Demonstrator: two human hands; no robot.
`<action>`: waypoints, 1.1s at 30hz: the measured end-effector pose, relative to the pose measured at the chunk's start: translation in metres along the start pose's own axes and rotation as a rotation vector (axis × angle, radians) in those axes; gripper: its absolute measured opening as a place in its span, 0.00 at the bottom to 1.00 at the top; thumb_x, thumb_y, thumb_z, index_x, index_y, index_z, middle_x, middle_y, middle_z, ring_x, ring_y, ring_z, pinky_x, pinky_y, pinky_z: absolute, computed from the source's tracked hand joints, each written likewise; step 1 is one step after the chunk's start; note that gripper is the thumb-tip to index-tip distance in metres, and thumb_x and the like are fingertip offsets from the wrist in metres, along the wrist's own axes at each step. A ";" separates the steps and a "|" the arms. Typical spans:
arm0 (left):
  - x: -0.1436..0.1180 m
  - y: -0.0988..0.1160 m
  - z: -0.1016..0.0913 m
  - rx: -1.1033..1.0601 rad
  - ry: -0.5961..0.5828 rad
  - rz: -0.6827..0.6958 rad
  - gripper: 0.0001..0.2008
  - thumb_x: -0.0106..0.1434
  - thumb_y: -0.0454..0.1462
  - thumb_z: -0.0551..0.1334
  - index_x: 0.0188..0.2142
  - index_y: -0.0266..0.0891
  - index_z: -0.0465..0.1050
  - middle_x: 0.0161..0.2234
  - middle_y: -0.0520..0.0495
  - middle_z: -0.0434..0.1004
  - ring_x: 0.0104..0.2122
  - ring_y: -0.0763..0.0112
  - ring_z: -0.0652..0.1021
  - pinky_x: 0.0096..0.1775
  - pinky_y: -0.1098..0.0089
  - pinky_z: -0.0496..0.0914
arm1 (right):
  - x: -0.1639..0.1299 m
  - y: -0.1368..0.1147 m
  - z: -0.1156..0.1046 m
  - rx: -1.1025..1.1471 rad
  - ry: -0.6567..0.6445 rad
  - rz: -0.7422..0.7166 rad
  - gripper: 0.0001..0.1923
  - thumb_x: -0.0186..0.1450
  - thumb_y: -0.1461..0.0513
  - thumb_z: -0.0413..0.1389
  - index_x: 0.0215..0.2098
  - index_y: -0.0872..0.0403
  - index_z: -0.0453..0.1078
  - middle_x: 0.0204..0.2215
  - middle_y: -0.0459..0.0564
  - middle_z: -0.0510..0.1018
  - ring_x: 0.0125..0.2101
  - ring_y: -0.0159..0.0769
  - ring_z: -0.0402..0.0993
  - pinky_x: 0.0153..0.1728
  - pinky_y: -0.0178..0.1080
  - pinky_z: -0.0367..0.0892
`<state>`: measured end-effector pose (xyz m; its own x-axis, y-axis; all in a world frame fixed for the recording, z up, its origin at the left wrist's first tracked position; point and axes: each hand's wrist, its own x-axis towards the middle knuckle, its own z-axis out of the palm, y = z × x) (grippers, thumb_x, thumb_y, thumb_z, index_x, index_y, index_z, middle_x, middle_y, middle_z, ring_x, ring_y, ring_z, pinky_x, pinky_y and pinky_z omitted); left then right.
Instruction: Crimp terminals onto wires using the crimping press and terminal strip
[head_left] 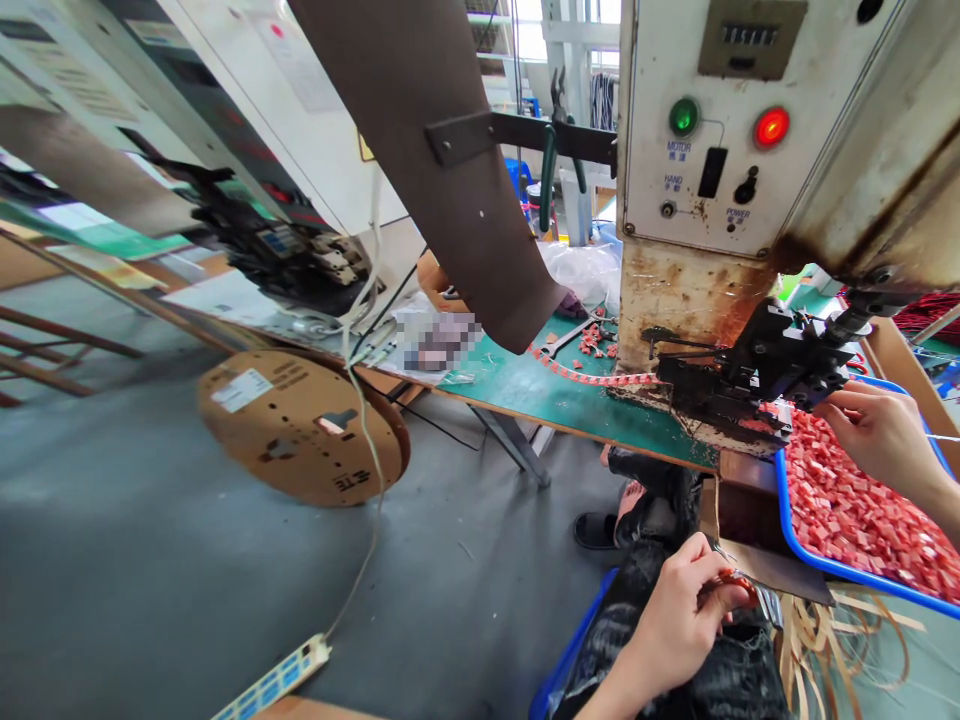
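At the lower middle, my left hand [694, 605] is closed around a small bundle with orange-red bits and shiny silver ends [769, 605]; its kind is unclear. My right hand [885, 440] pinches with thumb and fingers close beside the black press head [787, 360], above the blue tray. What those fingertips hold is hidden. A thin white line, like a wire [943, 437], shows past that hand. A strip of red pieces [592, 377] runs from the left into the press. Small red pieces [855, 510] fill the blue-rimmed tray [787, 520].
The machine's control panel [705, 140] has a lit red lamp. Green-handled pliers [551, 160] hang from a bracket. A wrench [566, 338] lies on the green table [555, 400]. A cardboard reel [300, 430] and power strip [277, 680] are at left. Tan strips [817, 640] hang below the tray.
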<state>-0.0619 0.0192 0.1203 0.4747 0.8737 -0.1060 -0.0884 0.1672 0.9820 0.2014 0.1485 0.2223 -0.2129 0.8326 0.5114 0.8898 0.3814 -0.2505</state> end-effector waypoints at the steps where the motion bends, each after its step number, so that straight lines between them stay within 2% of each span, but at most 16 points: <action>1: 0.001 0.000 0.000 -0.001 0.002 0.006 0.17 0.67 0.47 0.64 0.30 0.36 0.72 0.34 0.51 0.62 0.25 0.77 0.70 0.28 0.74 0.67 | -0.003 -0.002 0.002 -0.012 0.036 -0.012 0.16 0.67 0.59 0.52 0.23 0.52 0.73 0.21 0.48 0.74 0.18 0.32 0.63 0.22 0.36 0.59; 4: 0.002 -0.002 -0.001 0.000 0.003 0.015 0.18 0.67 0.49 0.64 0.31 0.36 0.73 0.34 0.51 0.62 0.25 0.77 0.70 0.28 0.74 0.67 | -0.012 -0.007 0.010 -0.035 0.102 -0.047 0.16 0.68 0.59 0.52 0.25 0.53 0.74 0.23 0.47 0.76 0.17 0.30 0.64 0.21 0.35 0.60; 9: 0.002 -0.001 -0.003 -0.007 0.004 0.000 0.19 0.67 0.50 0.64 0.30 0.36 0.73 0.34 0.50 0.62 0.25 0.77 0.71 0.28 0.74 0.67 | -0.013 -0.004 0.011 -0.043 0.125 -0.081 0.17 0.68 0.59 0.53 0.24 0.55 0.75 0.24 0.48 0.78 0.17 0.29 0.66 0.21 0.33 0.62; 13: 0.001 0.001 -0.005 0.009 0.012 -0.001 0.20 0.66 0.52 0.64 0.31 0.36 0.73 0.34 0.50 0.62 0.25 0.77 0.71 0.28 0.74 0.68 | 0.003 0.011 0.005 -0.047 0.079 -0.154 0.18 0.67 0.61 0.53 0.20 0.54 0.73 0.18 0.46 0.73 0.15 0.28 0.62 0.18 0.32 0.59; 16: 0.000 0.001 -0.006 0.010 0.015 -0.001 0.20 0.66 0.52 0.63 0.31 0.36 0.74 0.35 0.50 0.62 0.25 0.77 0.71 0.28 0.74 0.68 | 0.012 0.020 0.004 -0.023 0.063 -0.202 0.21 0.67 0.62 0.53 0.15 0.55 0.69 0.14 0.44 0.68 0.14 0.27 0.60 0.17 0.31 0.56; 20: 0.000 0.000 -0.008 0.013 0.017 0.002 0.18 0.67 0.50 0.63 0.32 0.36 0.74 0.34 0.51 0.61 0.25 0.77 0.71 0.28 0.73 0.67 | 0.010 0.023 0.008 -0.010 0.110 -0.254 0.19 0.67 0.64 0.53 0.18 0.55 0.70 0.17 0.45 0.70 0.15 0.27 0.62 0.18 0.30 0.58; 24: 0.001 -0.001 -0.010 0.033 0.021 0.013 0.16 0.67 0.47 0.64 0.31 0.36 0.74 0.34 0.50 0.61 0.27 0.75 0.71 0.29 0.73 0.67 | 0.003 0.022 0.012 -0.049 0.174 -0.309 0.20 0.68 0.64 0.54 0.17 0.54 0.67 0.15 0.43 0.63 0.17 0.29 0.64 0.19 0.31 0.59; 29: 0.003 -0.002 -0.009 0.060 0.030 0.049 0.14 0.68 0.45 0.63 0.32 0.37 0.76 0.34 0.49 0.63 0.30 0.73 0.71 0.31 0.73 0.67 | 0.005 0.028 0.019 -0.058 0.221 -0.329 0.18 0.68 0.65 0.54 0.19 0.54 0.68 0.18 0.45 0.69 0.17 0.27 0.64 0.19 0.31 0.58; 33: 0.003 -0.002 -0.010 0.063 0.032 0.063 0.15 0.68 0.46 0.63 0.33 0.37 0.78 0.34 0.49 0.63 0.30 0.72 0.70 0.32 0.72 0.67 | 0.008 0.035 0.020 -0.052 0.209 -0.352 0.19 0.67 0.66 0.54 0.18 0.55 0.67 0.19 0.45 0.71 0.17 0.26 0.64 0.19 0.31 0.57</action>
<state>-0.0690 0.0261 0.1165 0.4416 0.8959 -0.0481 -0.0617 0.0838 0.9946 0.2224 0.1767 0.2012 -0.4258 0.5533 0.7159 0.7978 0.6028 0.0087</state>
